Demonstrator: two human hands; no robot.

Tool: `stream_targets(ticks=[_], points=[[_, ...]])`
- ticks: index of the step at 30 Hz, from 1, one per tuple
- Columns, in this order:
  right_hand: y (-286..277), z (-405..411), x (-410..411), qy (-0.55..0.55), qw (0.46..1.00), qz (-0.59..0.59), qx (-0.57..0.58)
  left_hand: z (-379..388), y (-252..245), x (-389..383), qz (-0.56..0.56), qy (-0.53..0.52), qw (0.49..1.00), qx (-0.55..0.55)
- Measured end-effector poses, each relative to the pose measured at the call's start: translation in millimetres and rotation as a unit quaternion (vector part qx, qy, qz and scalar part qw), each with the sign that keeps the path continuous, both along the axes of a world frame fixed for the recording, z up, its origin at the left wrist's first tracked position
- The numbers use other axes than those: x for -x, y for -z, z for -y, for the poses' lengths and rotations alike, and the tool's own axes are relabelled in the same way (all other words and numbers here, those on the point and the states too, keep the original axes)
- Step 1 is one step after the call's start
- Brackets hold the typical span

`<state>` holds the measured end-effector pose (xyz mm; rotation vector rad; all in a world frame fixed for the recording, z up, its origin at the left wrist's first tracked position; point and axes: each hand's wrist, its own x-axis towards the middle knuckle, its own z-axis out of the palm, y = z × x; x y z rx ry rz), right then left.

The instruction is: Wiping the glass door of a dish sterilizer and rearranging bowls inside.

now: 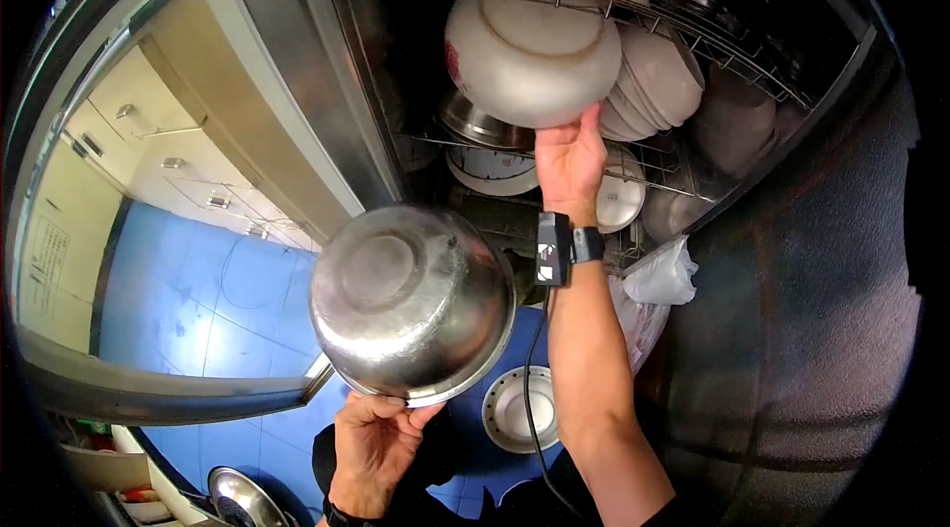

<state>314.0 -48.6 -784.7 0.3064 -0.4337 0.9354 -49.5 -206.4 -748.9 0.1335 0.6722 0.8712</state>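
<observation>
My left hand [378, 438] grips the rim of a stainless steel bowl [408, 297], which is held upside down outside the cabinet. Inside the cabinet, my right hand [571, 156] reaches to the lower edge of a large white bowl [538, 59] with a red mark, its base facing me; the fingers are partly hidden behind it. Several stacked white bowls [653, 82] stand to its right. Below and left of it, a metal bowl [482, 119] sits above a white dish [493, 172]. Another white dish [620, 189] is just behind my right wrist.
A wire rack [586, 1] spans the cabinet. The glass cabinet door [289, 401] stands open at left. A perforated metal dish [512, 408] is low down over the blue tiled floor [274, 304]. A white plastic bag [660, 278] hangs by the cabinet's lower right. A cable runs from my right wrist.
</observation>
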Motion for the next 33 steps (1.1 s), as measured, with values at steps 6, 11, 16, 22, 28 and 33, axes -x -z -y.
stream_targets(ticks=[6, 11, 16, 22, 28, 33], points=[[-63.4, -37.8, 19.4, 0.067, 0.984, -0.038, 0.159, -1.6, -3.5, -1.2, 0.054, -0.015, 0.998, -0.015], [-74.1, -63.6, -31.7, 0.047, 0.963, -0.062, 0.259, -5.3, -7.1, -3.7, 0.055, -0.008, 0.998, -0.03], [-92.2, -63.2, -3.3, 0.176, 0.883, 0.26, 0.348, -9.8, -6.6, 0.5, 0.045, -0.021, 0.998, -0.038], [-129.0, -17.3, -7.1, 0.09, 0.832, 0.244, 0.49, -9.0, -5.7, -5.1, 0.074, 0.029, 0.995, -0.056], [-117.9, 10.8, -16.6, 0.058, 0.804, 0.302, 0.51, -11.4, -7.1, -21.8, 0.076, 0.083, 0.992, -0.063], [-80.7, 94.6, 8.1, 0.1, 0.815, 0.318, 0.474, -17.9, -14.1, -10.5, 0.054, 0.103, 0.992, -0.037]])
